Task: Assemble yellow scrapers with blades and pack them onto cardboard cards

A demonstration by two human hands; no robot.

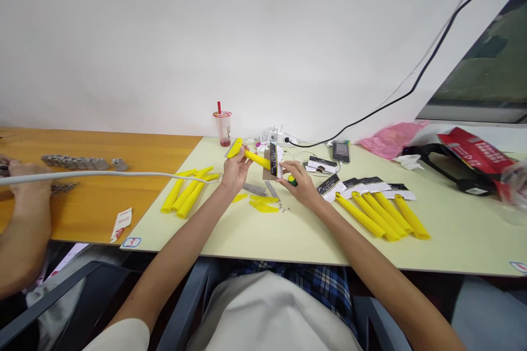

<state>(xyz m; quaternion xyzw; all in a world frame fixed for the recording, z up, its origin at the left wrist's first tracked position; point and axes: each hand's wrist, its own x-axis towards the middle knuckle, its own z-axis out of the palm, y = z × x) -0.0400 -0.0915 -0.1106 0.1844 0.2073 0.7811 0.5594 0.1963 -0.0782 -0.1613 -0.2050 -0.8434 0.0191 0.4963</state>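
While the left hand (236,171) curls its fingers around the yellow tool (257,158) near its wide end, the right hand (302,184) pinches the black-and-white card (276,160) at the tool's opposite end (a green-and-yellow handle (292,180) also shows within that hand). The tool is held above the table (296,241). From it, yellow tubes (192,200) lie at 8 o'clock, flat yellow pieces (263,208) at 6, carded yellow handles (385,216) at 4, and a lidded cup (222,127) stands at 10.
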